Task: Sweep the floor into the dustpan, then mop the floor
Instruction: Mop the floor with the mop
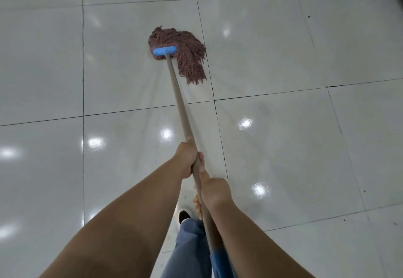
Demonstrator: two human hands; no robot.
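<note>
The glossy white tiled floor [54, 70] with dark grout lines mirrors ceiling lights at the left. The left hand [186, 159] is wrapped around the long tan wooden mop handle [177, 96], farther along it than the right. The reddish-brown string mop head [185, 52] under its blue plastic clamp [164, 51] lies flat on the tile at the far centre. The right hand [214, 191] grasps the same handle nearer the body, just behind the left. Blue trouser legs [189, 249] and a white shoe [182, 214] show below.

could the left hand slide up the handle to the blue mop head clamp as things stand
Probably not without stepping forward. The left hand grips the mop handle well short of the blue clamp; the bare shaft between them is unobstructed, but the arm already looks extended.
</note>
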